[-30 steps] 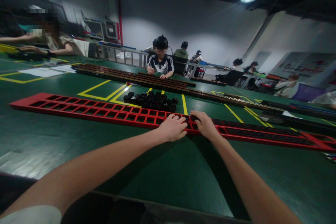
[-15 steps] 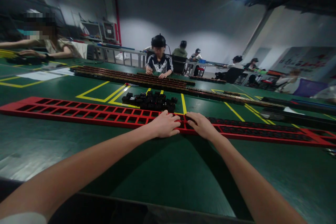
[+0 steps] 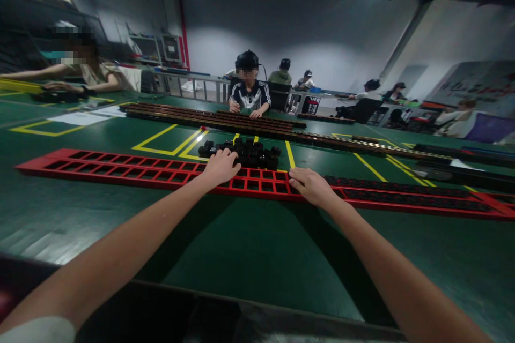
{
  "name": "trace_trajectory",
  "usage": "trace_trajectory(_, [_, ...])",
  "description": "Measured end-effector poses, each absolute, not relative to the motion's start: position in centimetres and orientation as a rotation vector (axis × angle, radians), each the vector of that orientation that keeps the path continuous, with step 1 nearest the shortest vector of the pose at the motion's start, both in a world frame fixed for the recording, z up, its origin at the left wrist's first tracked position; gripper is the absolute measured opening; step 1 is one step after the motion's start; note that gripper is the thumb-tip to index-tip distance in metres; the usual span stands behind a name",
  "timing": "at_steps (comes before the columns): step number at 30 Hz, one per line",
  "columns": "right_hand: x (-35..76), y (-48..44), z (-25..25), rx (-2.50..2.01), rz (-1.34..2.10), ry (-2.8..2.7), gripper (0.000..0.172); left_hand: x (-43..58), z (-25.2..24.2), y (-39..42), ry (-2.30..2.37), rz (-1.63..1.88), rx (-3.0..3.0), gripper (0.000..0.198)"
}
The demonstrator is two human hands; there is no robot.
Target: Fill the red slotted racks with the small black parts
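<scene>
A long red frame (image 3: 132,180) with two rows of rectangular openings lies across the green table. Its right part carries black pieces (image 3: 406,195) in the openings; those left of my right hand show bare. My left hand (image 3: 220,167) is over the frame's far edge, at the near side of a pile of small black parts (image 3: 257,154). Its fingers are apart and point down, with fingertips partly hidden. My right hand (image 3: 311,186) rests on the frame where the filled openings begin, fingers stretched out over it.
Beyond the pile lie long dark brown strips (image 3: 209,118) and dark bars (image 3: 454,171). Yellow tape lines (image 3: 290,154) mark the table. White sheets (image 3: 80,118) lie at left. A person (image 3: 249,91) sits opposite, another (image 3: 92,72) works at far left, and several more sit behind.
My left hand has moved left and away from me, from the frame beside my right hand to the black pile. My right hand stays at the same part of the frame. The view has shifted slightly.
</scene>
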State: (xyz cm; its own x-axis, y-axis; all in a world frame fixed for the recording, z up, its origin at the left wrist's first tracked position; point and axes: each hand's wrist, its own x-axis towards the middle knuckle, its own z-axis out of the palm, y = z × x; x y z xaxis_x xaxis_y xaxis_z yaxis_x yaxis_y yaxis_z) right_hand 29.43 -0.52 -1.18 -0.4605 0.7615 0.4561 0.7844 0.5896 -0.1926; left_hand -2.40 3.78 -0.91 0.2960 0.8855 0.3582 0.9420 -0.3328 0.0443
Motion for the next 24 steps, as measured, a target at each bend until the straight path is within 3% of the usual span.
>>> trace_trajectory(3, [28.8, 0.1, -0.7, -1.282, -0.069, -2.297, 0.021, -2.6, -1.3, 4.2, -1.804, -0.453, -2.410, 0.036])
trace_trajectory(9, [26.4, 0.6, -0.4, -1.567, -0.317, -2.167, 0.042, -2.5, -1.5, 4.2, -1.846, -0.604, -2.489, 0.029])
trace_trajectory(14, [25.9, -0.3, -1.8, -1.403, -0.440, -2.127, 0.024, -2.7, -1.5, 4.6, -1.705, -0.965, -2.476, 0.014])
trace_trajectory(19, [25.9, -0.9, -2.0, -1.242, -0.335, -2.135, 0.022, -0.9, -1.4, 3.3, -1.249, -1.235, -2.647, 0.022])
trace_trajectory(24, [24.1, -1.5, -1.9, -1.092, -0.200, -2.231, 0.047, 1.0, -1.6, 0.8, -0.881, -1.052, -2.898, 0.030])
